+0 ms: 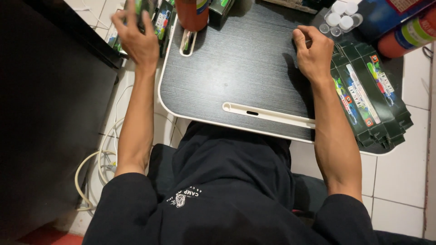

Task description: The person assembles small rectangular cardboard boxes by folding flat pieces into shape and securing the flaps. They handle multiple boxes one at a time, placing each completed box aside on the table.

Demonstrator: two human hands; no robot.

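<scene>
Dark green printed cardboard, a stack of flattened cartons [370, 97], lies on the right part of the black wood-grain lap table with a white rim [190, 119]. Its long axis runs from the far centre toward the near right corner. The right hand [313, 52] rests at the stack's far left end, fingers curled narrow, fingertips at the edge of the top carton; whether they actually pinch it I cannot tell. This hand is much the nearer to the stack, which extends away from its fingers toward the person's right.

Well apart, off the table's left edge, the left hand [136, 38] is raised with fingers closed around a small assembled green box [144, 7], above more such boxes [161, 22]. Clear small vials with white caps [340, 20] sit just beyond the right hand.
</scene>
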